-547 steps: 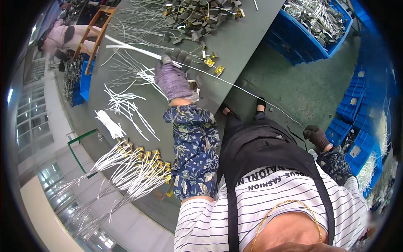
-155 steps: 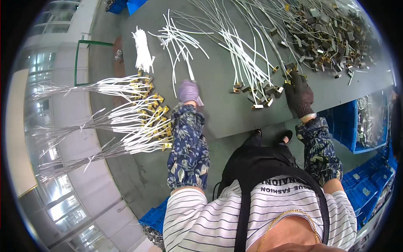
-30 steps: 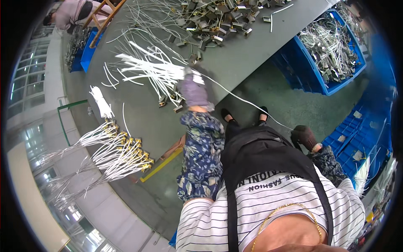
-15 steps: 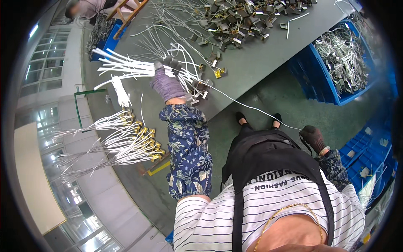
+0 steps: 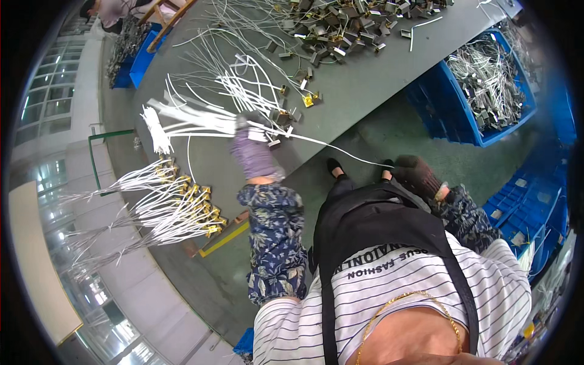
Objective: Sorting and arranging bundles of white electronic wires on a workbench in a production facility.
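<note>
My left hand (image 5: 254,151), in a purple glove, is closed around a bundle of white sleeved wires (image 5: 204,123) just above the grey table. The far ends of the bundle fan out leftward and are blurred. From the bundle a thin white wire (image 5: 344,152) runs right, past the table's edge, to my right hand (image 5: 417,175). That hand, dark-gloved, is closed on the wire's end in front of the black apron; its fingertips are hard to make out. Beside the left hand lie more white sleeved wires (image 5: 246,85) and a few small metal parts (image 5: 285,117).
Tied wire bundles with yellow ends (image 5: 176,207) lie along the table's left side, near a short white bundle (image 5: 157,131). A heap of metal-ended wires (image 5: 340,30) covers the far side. A full blue crate (image 5: 453,100) stands right. Another person (image 5: 115,12) is far left.
My right hand has moved left toward the table, and the wire span between the hands is shorter. My left hand has come slightly nearer me with the bundle. The whole view has shifted a little.
</note>
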A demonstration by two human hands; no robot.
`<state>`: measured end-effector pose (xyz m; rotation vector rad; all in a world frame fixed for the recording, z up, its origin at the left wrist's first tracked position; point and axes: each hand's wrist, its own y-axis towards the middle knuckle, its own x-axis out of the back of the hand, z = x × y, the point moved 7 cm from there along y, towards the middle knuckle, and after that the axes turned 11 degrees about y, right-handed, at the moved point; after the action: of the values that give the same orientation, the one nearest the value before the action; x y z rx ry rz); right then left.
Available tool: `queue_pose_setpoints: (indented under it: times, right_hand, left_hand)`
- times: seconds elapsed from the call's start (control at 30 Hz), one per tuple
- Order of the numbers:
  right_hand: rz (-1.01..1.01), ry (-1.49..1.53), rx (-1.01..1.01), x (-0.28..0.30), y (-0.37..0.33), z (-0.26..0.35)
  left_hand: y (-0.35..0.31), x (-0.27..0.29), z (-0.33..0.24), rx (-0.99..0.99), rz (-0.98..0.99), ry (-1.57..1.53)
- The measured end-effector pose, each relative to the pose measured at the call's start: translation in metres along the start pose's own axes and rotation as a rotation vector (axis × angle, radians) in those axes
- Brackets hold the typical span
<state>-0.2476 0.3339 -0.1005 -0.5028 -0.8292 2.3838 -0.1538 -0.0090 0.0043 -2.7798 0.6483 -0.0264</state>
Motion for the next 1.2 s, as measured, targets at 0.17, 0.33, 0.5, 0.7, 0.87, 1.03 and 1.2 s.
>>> queue_pose_setpoints:
  times: [0.17,0.33,0.5,0.7,0.87,1.03,1.2]
  right_hand:
    - [-0.010,-0.085,0.239,-0.086,0.074,0.097]
    - [-0.012,-0.391,0.431,-0.146,0.118,0.157]
    - [-0.398,-0.765,0.608,-0.088,0.178,0.175]
    - [0.172,0.709,0.338,-0.051,0.160,0.159]
    - [-0.125,-0.577,0.732,-0.033,0.133,0.138]
    - [-0.262,0.207,0.361,-0.038,0.070,0.099]
    - [-0.005,-0.178,0.073,-0.006,-0.011,-0.015]
  left_hand:
    - [0.001,0.004,0.011,-0.037,-0.017,1.187]
    - [0.083,0.055,0.032,-0.077,-0.032,0.686]
    - [0.085,0.051,0.003,0.010,-0.037,0.601]
    - [0.044,-0.018,0.058,0.239,0.588,-0.363]
    - [0.028,-0.057,0.107,0.175,0.268,0.033]
    - [0.023,-0.103,0.103,0.229,0.275,-0.307]
    - [0.013,-0.124,0.118,0.300,0.327,-0.133]
